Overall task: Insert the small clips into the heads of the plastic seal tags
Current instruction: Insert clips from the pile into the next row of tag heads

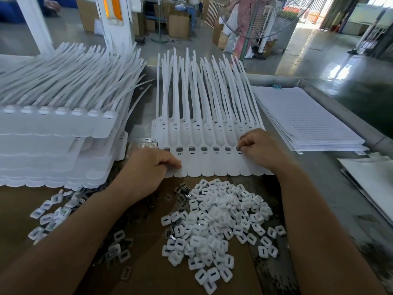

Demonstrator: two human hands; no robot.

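Factory floor runs off behind, with cartons and a standing fan (255, 20). Nearer, the grey counter (314, 188) carries a tall stack of seal tags (53, 135) at the left, lined paper sheets (308, 120) at the right, and between them the strip of joined seal tags (212, 165) being worked, its tails pointing away. Just beside its near edge lies a heap of white clips (217, 220), with darker loose pieces (117, 248) scattered to the left.

The left hand (148, 167) holds the strip's left end, fingers curled with the thumb on top. The right hand (261, 147) has its fingers bunched, pinching what looks like a small clip (239, 148) at a tag head.

Seven heads in the near row show a grey insert, so that row looks largely done. The heap suggests plenty left. Heads under the right hand are hidden, and I cannot tell whether the clip is fully seated or whether the left stack is finished.
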